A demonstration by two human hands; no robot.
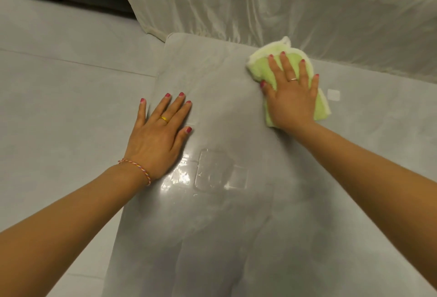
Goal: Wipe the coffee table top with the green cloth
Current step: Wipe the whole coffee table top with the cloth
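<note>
Head view, right hand [292,97] pressed flat, fingers spread, on folded fluffy green cloth [261,67], left hand [157,137] splayed, grasping nothing, on glossy grey coffee table top [236,237].

Cloth [261,66] on table [212,237] far right; left hand [157,133] left edge

Right hand [292,98] hides much of the green cloth [264,65]

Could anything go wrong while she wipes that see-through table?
Maybe. The left hand lies flat near the table edge and might slip off or leave fingerprints. The right hand presses the green cloth close to the far edge, so the cloth could slide off toward the white sheet.
</note>
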